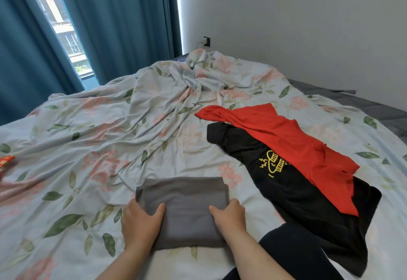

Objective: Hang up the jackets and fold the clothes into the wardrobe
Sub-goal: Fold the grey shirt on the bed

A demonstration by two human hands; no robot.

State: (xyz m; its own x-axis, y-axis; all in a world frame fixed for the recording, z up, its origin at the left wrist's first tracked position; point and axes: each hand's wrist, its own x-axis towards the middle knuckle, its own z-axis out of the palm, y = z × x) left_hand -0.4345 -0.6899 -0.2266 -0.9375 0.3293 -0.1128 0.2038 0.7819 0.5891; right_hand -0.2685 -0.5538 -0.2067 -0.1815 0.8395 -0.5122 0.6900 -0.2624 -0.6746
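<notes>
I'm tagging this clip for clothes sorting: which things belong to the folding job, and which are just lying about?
Job: grey folded garment, gripped by the left hand and right hand; red garment; black T-shirt.
Lying about: floral duvet; blue curtains; wall socket; small red item.

Red object (6,161) half beyond left edge

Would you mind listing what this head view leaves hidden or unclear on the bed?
1. Grey folded garment: its kind is unreadable; the left hand and right hand grip and cover its near corners.
2. Black T-shirt: partly covered by the red garment.
3. Red object: blurred, cut off by the left edge.
4. Wardrobe: outside the head view.
</notes>
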